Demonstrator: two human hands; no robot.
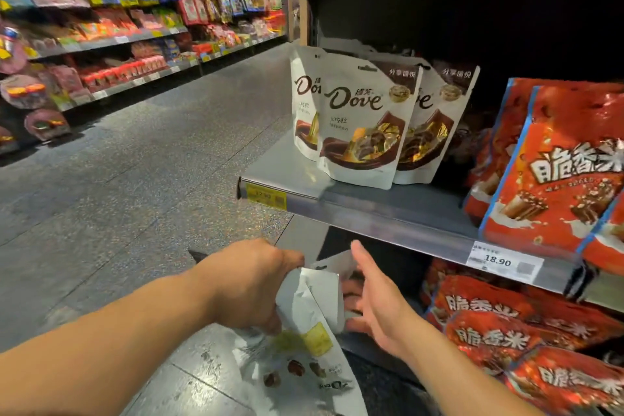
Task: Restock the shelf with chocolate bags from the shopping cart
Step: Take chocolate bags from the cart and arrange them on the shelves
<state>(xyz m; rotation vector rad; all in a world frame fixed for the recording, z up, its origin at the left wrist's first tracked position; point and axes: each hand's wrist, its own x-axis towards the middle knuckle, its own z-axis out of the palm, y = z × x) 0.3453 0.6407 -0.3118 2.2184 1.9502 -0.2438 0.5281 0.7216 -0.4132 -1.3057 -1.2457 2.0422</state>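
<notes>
Three white Dove chocolate bags (pixel 363 125) stand upright in an overlapping row on the grey shelf (pixel 368 213), near its left end. Below the shelf edge my left hand (pixel 250 287) grips the top of a white Dove bag (pixel 304 341) that hangs back side towards me. My right hand (pixel 374 300) is just right of it, thumb up and fingers spread, touching a second white bag (pixel 332 267) behind the first. The shopping cart is not in view.
Red-orange bags (pixel 557 179) fill the shelf to the right of the Dove bags and the shelf below (pixel 499 331). Yellow (pixel 266 196) and white (pixel 503 262) price tags sit on the shelf rail. The grey aisle floor (pixel 135 179) stretches left towards stocked shelves (pixel 101 44).
</notes>
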